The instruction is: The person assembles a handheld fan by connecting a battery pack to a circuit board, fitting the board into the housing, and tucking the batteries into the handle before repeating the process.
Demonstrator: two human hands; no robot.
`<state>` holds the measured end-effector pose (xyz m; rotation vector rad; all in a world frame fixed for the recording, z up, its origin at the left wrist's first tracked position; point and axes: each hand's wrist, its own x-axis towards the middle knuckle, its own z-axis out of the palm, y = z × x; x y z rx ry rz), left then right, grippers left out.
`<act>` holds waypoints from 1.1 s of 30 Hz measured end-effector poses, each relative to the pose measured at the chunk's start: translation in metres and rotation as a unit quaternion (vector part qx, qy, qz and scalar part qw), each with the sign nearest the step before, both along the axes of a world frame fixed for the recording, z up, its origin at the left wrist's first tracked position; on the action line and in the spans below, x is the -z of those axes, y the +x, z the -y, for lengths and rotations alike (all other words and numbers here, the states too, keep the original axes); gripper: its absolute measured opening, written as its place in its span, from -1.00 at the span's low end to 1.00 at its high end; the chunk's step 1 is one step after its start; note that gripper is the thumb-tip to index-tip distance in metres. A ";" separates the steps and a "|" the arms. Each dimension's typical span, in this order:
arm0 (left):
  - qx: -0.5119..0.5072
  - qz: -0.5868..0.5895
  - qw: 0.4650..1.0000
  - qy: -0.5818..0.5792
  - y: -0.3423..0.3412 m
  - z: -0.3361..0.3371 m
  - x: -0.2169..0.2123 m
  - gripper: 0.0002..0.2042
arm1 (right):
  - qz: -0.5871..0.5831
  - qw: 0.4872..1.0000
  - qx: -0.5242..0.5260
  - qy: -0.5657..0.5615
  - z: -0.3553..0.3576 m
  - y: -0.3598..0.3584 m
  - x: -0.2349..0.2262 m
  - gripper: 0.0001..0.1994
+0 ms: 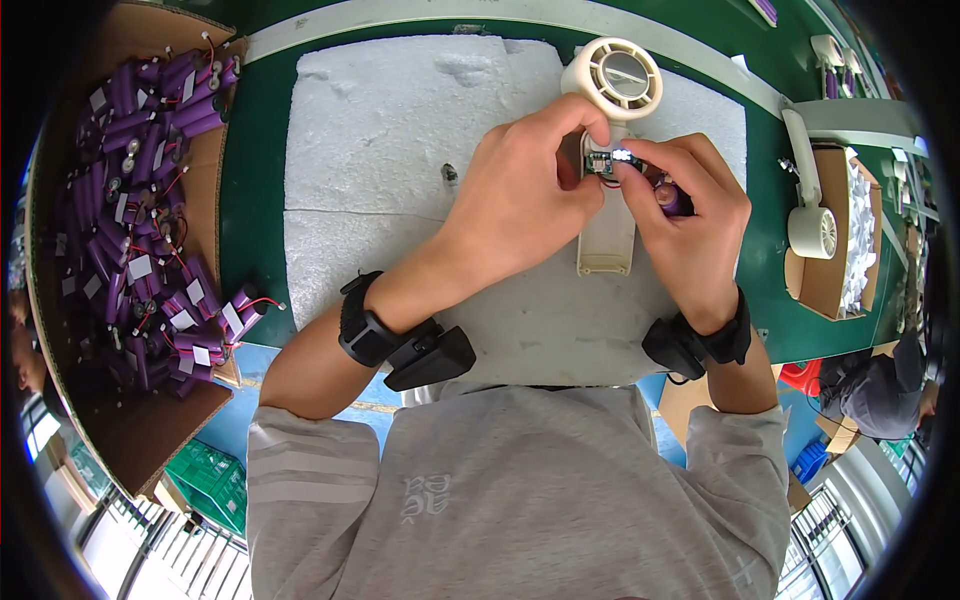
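- A cream handheld fan (612, 150) is seen from above, lying on a white foam sheet (400, 150) that covers a green table (255, 200); its round grille head points away from the person and its handle points toward them.
- The handle shell is open, and a small circuit board (606, 162) with red wires is exposed just below the fan head.
- The left hand (525, 200) is laid over the left side of the handle, its fingers curled shut around the edge beside the circuit board.
- The right hand (685, 225) is placed on the right side, its thumb and forefinger pinched together on the circuit board.
- A purple battery (675, 200) is tucked in the right hand, possibly against the palm; most of it is hidden by the fingers.
- Black bands with small boxes are worn on both wrists.
- A cardboard box (150, 430) full of purple batteries with red wires is set at the far left.
- Another cream fan (812, 215) is propped on a smaller box (825, 280) of white parts at the right.
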<state>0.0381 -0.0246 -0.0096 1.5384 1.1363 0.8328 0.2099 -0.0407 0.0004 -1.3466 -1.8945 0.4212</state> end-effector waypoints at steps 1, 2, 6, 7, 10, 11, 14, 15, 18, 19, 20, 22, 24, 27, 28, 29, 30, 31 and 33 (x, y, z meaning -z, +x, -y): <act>0.001 -0.003 1.000 -0.011 -0.001 0.000 -0.002 -0.73 | 0.002 1.000 0.000 0.004 0.001 0.000 0.000 -0.80; 0.003 -0.006 1.000 -0.023 -0.001 0.001 -0.002 -0.73 | 0.003 1.000 0.001 0.009 0.001 -0.001 0.000 -0.80; 0.005 -0.002 1.000 -0.011 -0.002 0.002 0.001 -0.73 | 0.011 1.000 0.002 0.007 0.002 -0.003 -0.001 -0.82; 0.003 -0.002 1.000 -0.011 -0.002 0.002 0.001 -0.73 | 0.011 1.000 0.000 0.007 0.003 -0.003 -0.001 -0.82; 0.003 -0.004 1.000 0.003 -0.002 0.002 0.001 -0.74 | 0.025 1.000 -0.006 0.013 0.005 -0.003 -0.002 -0.81; 0.002 -0.003 1.000 0.003 -0.003 0.002 0.002 -0.74 | 0.026 1.000 -0.007 0.012 0.005 -0.004 -0.002 -0.81; 0.034 -0.005 0.999 0.005 -0.005 0.001 0.003 -0.73 | 0.044 0.999 -0.005 0.015 0.007 -0.005 0.000 -0.81; 0.034 -0.005 0.999 0.005 -0.008 0.000 0.003 -0.73 | 0.044 0.999 -0.005 0.015 0.008 -0.005 0.000 -0.81; 0.083 0.069 0.993 -0.048 -0.017 -0.007 0.001 -0.74 | 0.056 0.998 -0.006 0.019 0.009 -0.005 -0.002 -0.82; 0.084 0.070 0.993 -0.048 -0.017 -0.009 0.003 -0.74 | 0.056 0.998 -0.006 0.019 0.008 -0.005 -0.002 -0.82; 0.082 0.045 0.996 -0.013 -0.016 -0.011 0.005 -0.74 | 0.047 0.999 -0.004 0.018 0.006 -0.004 -0.003 -0.82; 0.077 -0.005 0.995 0.058 -0.015 -0.012 0.008 -0.75 | 0.027 0.999 0.000 0.017 0.001 -0.002 -0.003 -0.82; 0.088 -0.023 0.992 0.081 -0.016 -0.013 0.005 -0.76 | 0.024 1.000 0.008 -0.006 -0.001 0.000 -0.003 -0.80; 0.109 -0.056 0.984 0.131 -0.015 -0.016 0.002 -0.77 | 0.019 0.998 0.021 -0.053 -0.003 0.005 -0.008 -0.77; 0.107 -0.055 0.984 0.132 -0.017 -0.016 0.002 -0.77 | 0.008 0.989 -0.008 -0.149 -0.005 0.007 -0.015 -0.76; 0.105 -0.053 0.984 0.134 -0.018 -0.016 0.002 -0.77 | -0.002 0.969 -0.038 -0.244 -0.007 0.010 -0.021 -0.75; 0.102 -0.051 0.984 0.135 -0.018 -0.016 0.002 -0.76 | -0.010 0.939 -0.067 -0.336 -0.007 0.015 -0.024 -0.74; 0.101 -0.052 0.984 0.136 -0.018 -0.015 0.002 -0.76 | -0.011 0.940 -0.069 -0.335 -0.007 0.020 -0.025 -0.74; 0.100 -0.038 0.985 0.137 -0.018 -0.014 0.003 -0.76 | -0.073 0.924 -0.157 -0.340 -0.005 0.032 -0.024 -0.73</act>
